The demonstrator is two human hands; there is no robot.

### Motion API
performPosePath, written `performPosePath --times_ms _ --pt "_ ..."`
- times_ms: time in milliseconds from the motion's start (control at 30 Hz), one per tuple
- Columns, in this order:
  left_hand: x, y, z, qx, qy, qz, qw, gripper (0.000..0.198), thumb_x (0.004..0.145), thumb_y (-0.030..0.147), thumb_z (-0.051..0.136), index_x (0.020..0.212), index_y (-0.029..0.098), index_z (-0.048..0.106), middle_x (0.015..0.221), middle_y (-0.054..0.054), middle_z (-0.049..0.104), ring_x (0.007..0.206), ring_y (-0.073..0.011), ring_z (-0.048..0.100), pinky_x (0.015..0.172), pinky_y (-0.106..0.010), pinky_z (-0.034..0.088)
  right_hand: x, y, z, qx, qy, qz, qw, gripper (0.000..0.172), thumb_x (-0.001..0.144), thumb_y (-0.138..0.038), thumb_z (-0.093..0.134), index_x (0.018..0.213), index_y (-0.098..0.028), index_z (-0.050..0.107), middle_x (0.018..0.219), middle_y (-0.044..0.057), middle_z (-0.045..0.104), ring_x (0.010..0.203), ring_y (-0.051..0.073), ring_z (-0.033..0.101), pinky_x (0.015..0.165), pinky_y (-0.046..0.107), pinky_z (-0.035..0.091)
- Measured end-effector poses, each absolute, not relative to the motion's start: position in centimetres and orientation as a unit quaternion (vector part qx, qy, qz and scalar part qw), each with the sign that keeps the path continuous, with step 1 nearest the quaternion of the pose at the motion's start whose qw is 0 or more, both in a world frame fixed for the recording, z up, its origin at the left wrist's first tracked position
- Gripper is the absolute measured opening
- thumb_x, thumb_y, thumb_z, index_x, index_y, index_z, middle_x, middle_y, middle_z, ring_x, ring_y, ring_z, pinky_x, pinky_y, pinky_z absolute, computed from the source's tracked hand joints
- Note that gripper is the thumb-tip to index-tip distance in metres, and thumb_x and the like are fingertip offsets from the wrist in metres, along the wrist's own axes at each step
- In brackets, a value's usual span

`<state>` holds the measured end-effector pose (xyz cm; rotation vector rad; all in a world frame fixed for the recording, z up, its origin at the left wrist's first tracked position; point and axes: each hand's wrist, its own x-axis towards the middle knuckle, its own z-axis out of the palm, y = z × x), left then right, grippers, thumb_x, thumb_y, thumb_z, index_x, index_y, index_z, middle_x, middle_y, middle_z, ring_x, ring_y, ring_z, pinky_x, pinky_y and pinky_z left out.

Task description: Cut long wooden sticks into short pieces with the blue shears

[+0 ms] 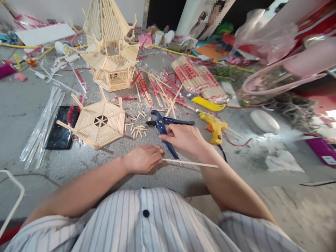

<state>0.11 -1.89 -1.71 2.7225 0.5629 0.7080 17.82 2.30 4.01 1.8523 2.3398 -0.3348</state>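
My left hand [144,159] is closed with its fingertips pinching one end of a thin wooden stick [191,163], which points right across the front of my right wrist. My right hand [183,138] is curled over a blue-handled pipe cutter [160,124], its thumb on the lower handle. The cutter's handles are spread apart and its dark jaw is at the left. Several short cut stick pieces [138,131] lie left of the cutter. Beyond them sits a hexagonal stick panel [99,122] with upright prongs at its corners.
A tall stick pagoda [112,63] stands at the back. Packs of wrapped chopsticks [191,75], a yellow-handled saw [208,103] and a yellow glue gun [214,127] lie to the right. A black phone [61,127] and clear plastic sleeves [43,126] lie left.
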Motion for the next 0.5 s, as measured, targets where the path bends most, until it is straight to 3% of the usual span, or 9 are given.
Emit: performPosePath --times_ms 133,233,367,500 --pt "0.1 -1.9 -1.8 0.941 0.2 0.236 0.136 0.025 0.09 0.025 0.037 0.08 0.012 0.057 0.099 -0.009 0.067 0.093 -0.0178 0.063 0.084 -0.031 0.052 17.3 2.0 2.9 0.637 0.758 -0.115 0.081 0.031 0.078 -0.05 0.045 0.082 -0.021 0.057 0.08 0.006 0.066 0.074 0.023 0.061 0.055 0.028 0.028" --pt "0.1 -1.9 -1.7 0.941 0.202 0.236 0.138 0.026 0.09 0.025 0.037 0.08 0.012 0.057 0.096 -0.009 0.068 0.092 -0.0188 0.063 0.081 -0.031 0.052 17.2 2.1 2.3 0.67 0.73 -0.127 0.041 0.024 0.075 -0.042 0.045 0.081 -0.023 0.056 0.076 0.005 0.065 0.07 0.023 0.06 0.054 0.029 0.027" --pt "0.0 -1.8 -1.6 0.934 0.213 0.251 0.142 0.023 0.09 0.023 0.038 0.083 0.011 0.057 0.095 -0.01 0.068 0.094 -0.0188 0.063 0.082 -0.032 0.052 18.4 2.0 2.6 0.674 0.72 -0.149 -0.073 0.018 0.07 -0.039 0.047 0.072 -0.022 0.052 0.064 0.002 0.058 0.061 0.018 0.054 0.054 0.027 0.028" --pt "-0.2 -1.8 -1.6 0.925 0.218 0.272 0.153 0.02 0.089 0.023 0.041 0.083 0.012 0.057 0.101 -0.011 0.066 0.096 -0.0182 0.062 0.083 -0.032 0.052 19.7 1.7 3.8 0.635 0.692 -0.231 -0.254 0.017 0.067 -0.036 0.052 0.063 -0.02 0.046 0.055 -0.003 0.045 0.051 0.01 0.041 0.051 0.025 0.03"
